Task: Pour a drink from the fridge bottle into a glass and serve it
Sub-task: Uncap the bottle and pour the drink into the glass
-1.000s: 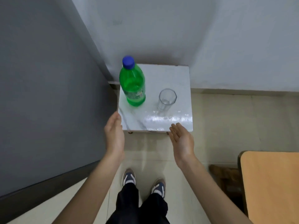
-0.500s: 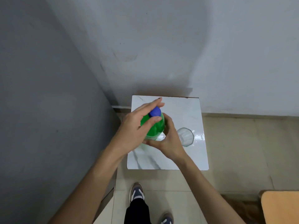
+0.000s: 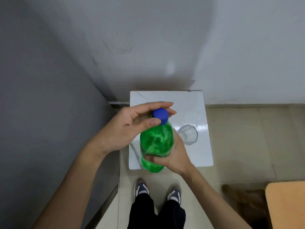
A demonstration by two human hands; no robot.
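Observation:
A green plastic bottle (image 3: 156, 141) with a blue cap (image 3: 160, 115) is held up above the near left part of a small white marble-topped table (image 3: 168, 100). My right hand (image 3: 171, 156) wraps around the bottle's lower body. My left hand (image 3: 127, 129) has thumb and fingers closed around the blue cap. An empty clear glass (image 3: 189, 135) stands upright on the table just right of the bottle, apart from both hands.
A grey wall or panel (image 3: 41, 113) runs close along the left, and a white wall stands behind the table. A wooden tabletop corner (image 3: 287, 205) shows at the lower right. My feet stand on the tiled floor (image 3: 247, 138) before the table.
Both hands went from hanging free before the table to grasping the bottle. The bottle has since come up off the table toward me, with the cap still on.

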